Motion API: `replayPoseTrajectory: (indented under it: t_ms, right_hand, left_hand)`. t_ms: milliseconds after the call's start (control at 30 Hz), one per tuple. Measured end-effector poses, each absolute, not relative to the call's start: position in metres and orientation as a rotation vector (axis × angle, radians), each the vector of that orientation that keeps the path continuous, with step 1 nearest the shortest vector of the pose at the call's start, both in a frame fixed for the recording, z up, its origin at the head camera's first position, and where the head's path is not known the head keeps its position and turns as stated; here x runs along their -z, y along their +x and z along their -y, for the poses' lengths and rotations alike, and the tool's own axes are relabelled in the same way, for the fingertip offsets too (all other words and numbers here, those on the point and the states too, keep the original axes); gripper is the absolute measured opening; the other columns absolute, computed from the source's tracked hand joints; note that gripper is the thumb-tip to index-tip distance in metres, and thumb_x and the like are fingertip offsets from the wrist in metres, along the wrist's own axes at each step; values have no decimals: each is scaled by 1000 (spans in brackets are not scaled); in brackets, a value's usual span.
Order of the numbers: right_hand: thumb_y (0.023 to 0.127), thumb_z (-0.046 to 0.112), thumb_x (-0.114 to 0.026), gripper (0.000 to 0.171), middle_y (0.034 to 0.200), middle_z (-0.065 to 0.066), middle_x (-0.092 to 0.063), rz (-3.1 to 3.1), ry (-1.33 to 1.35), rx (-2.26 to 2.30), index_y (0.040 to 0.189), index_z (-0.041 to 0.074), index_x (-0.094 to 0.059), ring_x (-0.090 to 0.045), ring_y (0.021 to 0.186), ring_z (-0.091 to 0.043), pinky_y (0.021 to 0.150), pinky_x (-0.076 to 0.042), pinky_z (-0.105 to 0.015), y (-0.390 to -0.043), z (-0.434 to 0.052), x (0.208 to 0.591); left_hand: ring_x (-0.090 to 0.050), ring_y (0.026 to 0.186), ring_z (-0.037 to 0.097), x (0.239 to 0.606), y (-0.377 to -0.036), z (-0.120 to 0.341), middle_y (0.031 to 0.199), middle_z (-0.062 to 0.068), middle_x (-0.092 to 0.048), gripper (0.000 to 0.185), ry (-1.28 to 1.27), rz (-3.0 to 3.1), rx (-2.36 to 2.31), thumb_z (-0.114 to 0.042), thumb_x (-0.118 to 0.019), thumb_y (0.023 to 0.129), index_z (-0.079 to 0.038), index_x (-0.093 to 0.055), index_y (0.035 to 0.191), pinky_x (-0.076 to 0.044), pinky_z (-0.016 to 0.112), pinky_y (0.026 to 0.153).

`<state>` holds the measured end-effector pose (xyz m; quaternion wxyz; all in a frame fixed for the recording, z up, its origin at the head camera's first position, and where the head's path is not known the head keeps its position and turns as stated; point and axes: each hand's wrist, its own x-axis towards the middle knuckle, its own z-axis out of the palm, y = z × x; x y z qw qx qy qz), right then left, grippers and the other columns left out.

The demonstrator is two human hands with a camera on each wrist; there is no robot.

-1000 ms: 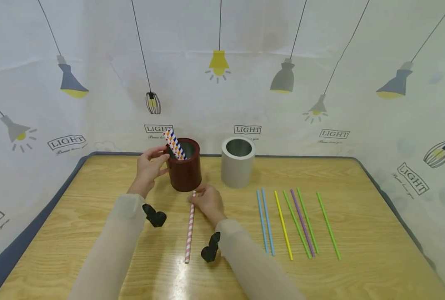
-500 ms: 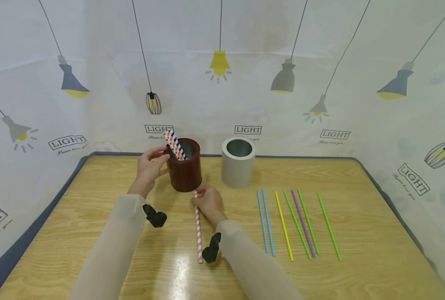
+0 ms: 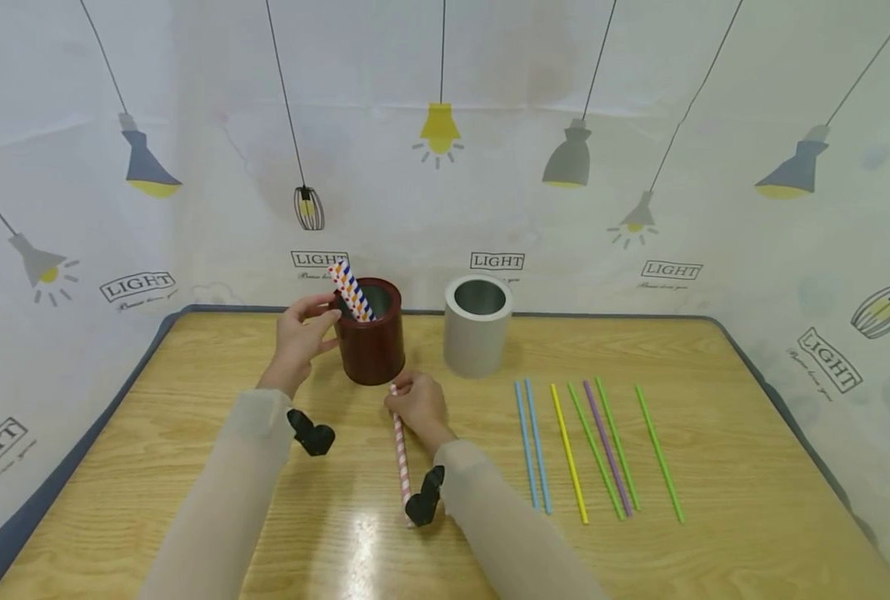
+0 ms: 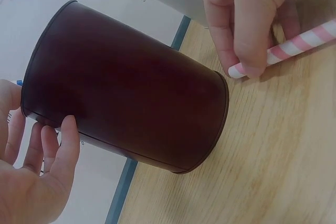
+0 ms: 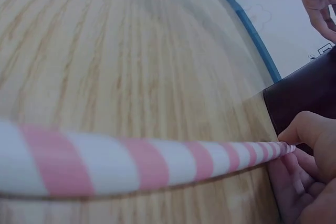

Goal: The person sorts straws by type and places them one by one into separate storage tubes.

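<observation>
A dark red cup (image 3: 371, 342) stands on the wooden table (image 3: 190, 467) with striped paper straws (image 3: 349, 288) leaning out of it. My left hand (image 3: 300, 335) holds the cup's left side near the rim; its fingers (image 4: 58, 145) lie on the cup (image 4: 126, 108). My right hand (image 3: 417, 403) pinches the far end of a pink-and-white striped straw (image 3: 400, 446) just in front of the cup. That straw (image 5: 131, 163) runs along the table towards me, and the pinching fingertips (image 4: 247, 61) hold the straw's end (image 4: 294, 45).
A grey cup (image 3: 477, 325) stands right of the red one. Several thin plastic straws, blue (image 3: 531, 446), yellow (image 3: 567, 452), green (image 3: 658, 452) and purple (image 3: 605, 446), lie in a row on the right. The table's dark edge (image 3: 62, 475) runs along the left.
The near end of the pink striped straw has swung right, towards my right forearm, while its far end stays pinched by the right hand. The left hand keeps its hold on the red cup.
</observation>
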<state>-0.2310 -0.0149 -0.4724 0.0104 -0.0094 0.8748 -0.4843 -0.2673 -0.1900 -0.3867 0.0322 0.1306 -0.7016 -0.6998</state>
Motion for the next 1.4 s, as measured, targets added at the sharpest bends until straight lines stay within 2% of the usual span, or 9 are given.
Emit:
replayPoseTrajectory:
  t_ms: [267, 467, 767, 1100, 1400]
  right_hand:
    - [72, 9, -72, 13, 66, 1, -59, -2593, 19, 1619, 82, 3, -69, -49, 54, -7, 46, -42, -19, -238, 11, 471]
    - [78, 5, -68, 19, 67, -1, -55, -2227, 91, 1845, 95, -4, -66, -51, 52, -9, 40, -45, -21, -245, 4, 471]
    - [81, -2, -61, 26, 73, -2, -57, -2129, -9, 1907, 106, -5, -63, -52, 57, -10, 48, -51, -27, -248, -8, 454]
    - [79, -3, -65, 29, 73, -1, -53, -2132, -124, 1976, 108, -5, -63, -54, 59, -9, 58, -55, -41, -248, -11, 423]
    - [80, -4, -63, 31, 79, -5, -55, -2145, -209, 2047, 110, -5, -61, -56, 65, -10, 58, -55, -40, -254, -14, 408]
  left_hand:
    - [-52, 93, 14, 387, -268, 189, 109, 4, -43, 38, 408, 2149, 2157, -10, -59, 88, -7, -53, 125, -54, 33, 73]
    - [-51, 94, 15, 387, -266, 189, 111, 4, -43, 38, 424, 2154, 2156, -10, -59, 88, -8, -53, 125, -54, 34, 74]
    - [-51, 92, 14, 386, -265, 190, 109, 4, -42, 38, 412, 2156, 2150, -10, -59, 88, -7, -53, 126, -54, 35, 74]
    - [-50, 94, 14, 384, -265, 190, 111, 4, -42, 40, 404, 2169, 2151, -11, -59, 88, -7, -52, 127, -53, 36, 76]
    - [-51, 94, 13, 385, -266, 189, 110, 4, -42, 39, 418, 2160, 2148, -10, -59, 88, -8, -53, 126, -54, 34, 74]
